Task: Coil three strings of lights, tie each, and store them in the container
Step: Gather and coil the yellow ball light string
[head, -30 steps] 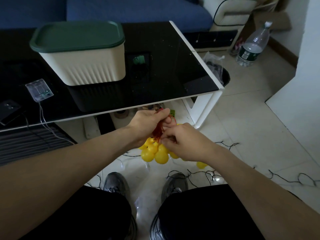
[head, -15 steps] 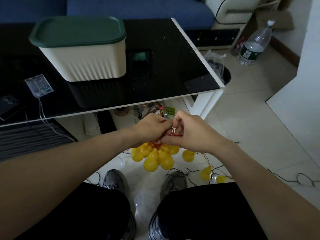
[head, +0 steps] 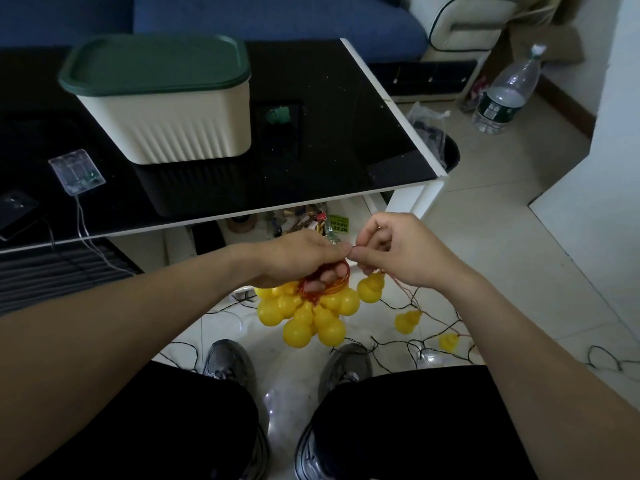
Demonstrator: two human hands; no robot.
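Head view: bottle [head: 504, 95] label unreadable; left hand [head: 300, 259] grips light coil [head: 306, 310].

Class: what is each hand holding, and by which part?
Left hand grips the yellow bulb string by its coiled wire; right hand pinches the loose wire end.

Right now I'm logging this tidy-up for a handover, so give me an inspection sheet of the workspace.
Surface: glossy black table with white edge.
Job's things: cream container, green lid on; yellow gourd lights bunched on reddish wire.
Clutter: clear battery box on the table; plastic bottle and dark bin on the floor.
Hands: left hand grips the coil; right hand pinches the wire.
Cables: dark light string loose on the tiles; three gourds not yet coiled.
Surroundings: blue sofa behind.
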